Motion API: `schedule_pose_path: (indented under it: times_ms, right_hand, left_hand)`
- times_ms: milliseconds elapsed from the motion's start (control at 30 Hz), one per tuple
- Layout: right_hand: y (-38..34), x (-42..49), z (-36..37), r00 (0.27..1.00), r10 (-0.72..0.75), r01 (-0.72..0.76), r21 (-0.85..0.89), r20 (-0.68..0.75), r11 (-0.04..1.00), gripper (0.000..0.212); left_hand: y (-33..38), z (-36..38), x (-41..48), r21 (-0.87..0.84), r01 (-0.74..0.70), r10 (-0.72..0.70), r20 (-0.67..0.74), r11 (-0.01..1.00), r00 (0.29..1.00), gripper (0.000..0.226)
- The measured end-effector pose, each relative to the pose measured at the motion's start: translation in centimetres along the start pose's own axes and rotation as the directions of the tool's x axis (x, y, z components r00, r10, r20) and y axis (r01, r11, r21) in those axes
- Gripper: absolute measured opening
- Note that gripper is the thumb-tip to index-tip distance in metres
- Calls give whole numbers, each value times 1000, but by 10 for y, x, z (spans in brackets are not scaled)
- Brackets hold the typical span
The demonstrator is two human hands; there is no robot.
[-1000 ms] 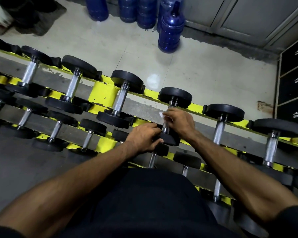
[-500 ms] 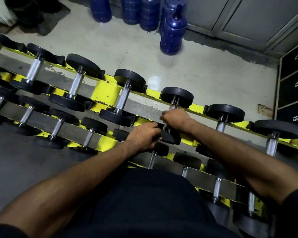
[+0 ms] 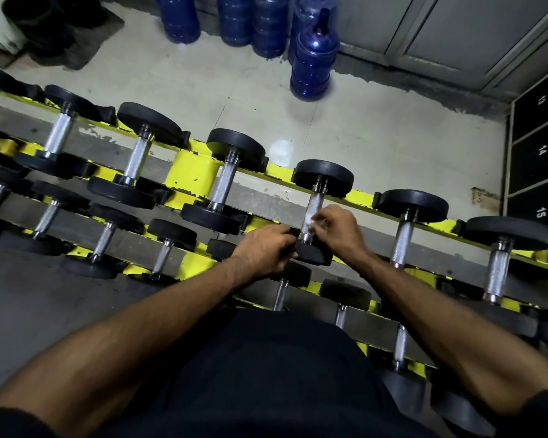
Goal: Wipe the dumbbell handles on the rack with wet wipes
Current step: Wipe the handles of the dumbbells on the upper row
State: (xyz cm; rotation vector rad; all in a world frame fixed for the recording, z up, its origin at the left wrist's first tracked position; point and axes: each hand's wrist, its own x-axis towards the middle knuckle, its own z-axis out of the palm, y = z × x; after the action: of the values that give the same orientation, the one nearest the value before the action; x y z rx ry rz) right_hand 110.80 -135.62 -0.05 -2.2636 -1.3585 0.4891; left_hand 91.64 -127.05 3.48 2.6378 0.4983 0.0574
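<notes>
The person bends over the yellow rack [image 3: 192,173], and both hands are at 1 dumbbell [image 3: 323,178] in the upper row, near the middle of the rack's length. The right hand [image 3: 340,229] has its fingers curled and pinches a white wet wipe [image 3: 311,221] against the lower part of the metal handle [image 3: 315,199]. The left hand [image 3: 263,251] is just beside it, its fingers bent around the near black head of this dumbbell. Other dumbbells lie in rows on both sides. Behind the rack, blue water bottles [image 3: 314,58] stand on the floor, and dark lockers [image 3: 538,153] numbered 14 and 15 are at the right.
</notes>
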Motion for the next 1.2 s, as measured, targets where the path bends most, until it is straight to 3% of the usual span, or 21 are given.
schedule_pose_path:
  times_ms: [67, 100, 167, 233, 333, 400, 467, 533, 600, 700, 800, 867, 967, 1033, 1100, 1200]
  right_hand:
    - [3, 11, 5, 938, 317, -269, 287, -138, 920, 15]
    - [4, 17, 7, 876, 469, -380, 435, -115, 817, 16]
    - [8, 26, 14, 775, 626, -530, 630, 87, 568, 10]
    - [16, 25, 16, 742, 614, -629, 599, 271, 496, 15]
    - [28, 15, 9, 689, 572, -724, 423, 444, 544, 22]
    - [24, 16, 11, 667, 585, -740, 502, 461, 448, 22]
    - [12, 22, 18, 651, 610, -712, 641, 452, 286, 25]
    - [2, 23, 23, 642, 616, -697, 682, 457, 221, 30]
    - [2, 17, 18, 661, 555, -712, 654, 505, 254, 31]
    - [12, 5, 5, 714, 437, -700, 560, 547, 442, 27]
    - [12, -4, 2, 752, 417, -649, 460, 510, 606, 11]
    - [8, -9, 3, 825, 376, -535, 370, 421, 760, 12]
    - [6, -11, 4, 960, 240, -268, 214, 147, 939, 27]
    - [2, -8, 4, 998, 53, -58, 120, 46, 991, 27]
    - [-3, -1, 4, 996, -82, 80, 53, 40, 995, 27]
    - [-11, 18, 0, 998, -53, 53, -8, -35, 999, 32]
  left_hand:
    - [0, 0, 0, -7, -1, 1, 4, 1000, 1000, 21]
    - [0, 0, 0, -9, 0, 0, 7, 1000, 1000, 21]
    - [0, 0, 0, -6, 2, -2, 13, 1000, 1000, 21]
    - [0, -1, 1, -10, 3, -3, 15, 1000, 1000, 21]
    - [0, -2, 0, -6, -1, 1, 9, 1000, 1000, 20]
    - [0, -1, 0, -1, -1, 1, 16, 1000, 1000, 20]
    - [-1, -1, 1, 0, 5, -5, 23, 1000, 1000, 21]
    - [-1, -2, 2, -2, 7, -7, 36, 1000, 999, 21]
    - [-1, -4, 2, -3, 6, -5, 60, 1000, 998, 22]
    - [-2, -5, 3, -2, -4, 4, 57, 1000, 998, 23]
    - [-3, -4, 4, -2, -3, 3, 62, 1000, 998, 24]
    - [-4, -5, 4, -1, -1, 1, 66, 1000, 998, 24]
    - [-4, -5, 4, -1, 1, -1, 64, 1000, 998, 23]
    - [-4, -4, 5, 1, 2, -2, 61, 1000, 998, 23]
    - [-4, -3, 5, 3, 5, -5, 58, 1000, 998, 23]
    - [-5, -2, 5, -1, 4, -4, 53, 1000, 999, 23]
